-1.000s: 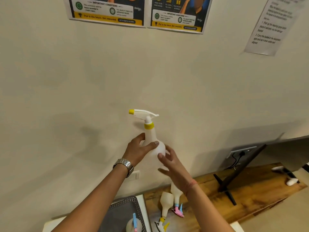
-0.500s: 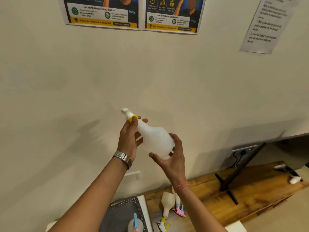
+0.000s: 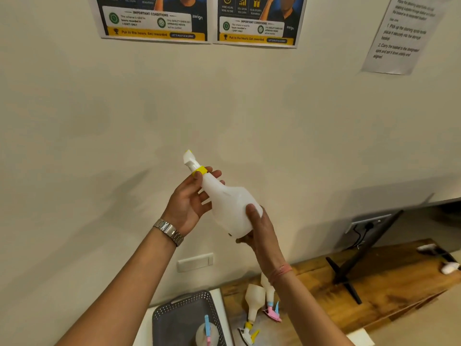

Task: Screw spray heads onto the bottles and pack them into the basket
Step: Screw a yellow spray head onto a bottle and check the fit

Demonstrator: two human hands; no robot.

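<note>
I hold a white spray bottle [image 3: 228, 203] up in front of the wall, tilted with its yellow-collared spray head [image 3: 191, 162] pointing up and left. My left hand [image 3: 185, 203] grips its neck just below the yellow collar. My right hand [image 3: 259, 228] cups the bottle's base from below. At the bottom edge sits a grey perforated basket [image 3: 174, 310] with a bottle with a blue and pink head [image 3: 205, 332] inside. Two more bottles lie on the table: one with a yellow head [image 3: 250, 313] and one with a pink and blue head [image 3: 270, 299].
A wooden tabletop [image 3: 374, 278] runs to the right, with a black monitor stand [image 3: 349, 273] and a monitor edge above it. A wall socket with a plugged cable [image 3: 366, 224] is behind. Posters [image 3: 154, 21] hang high on the wall.
The bottle has gone from upright to tilted. My left hand slid up to its neck and my right hand closed under its base.
</note>
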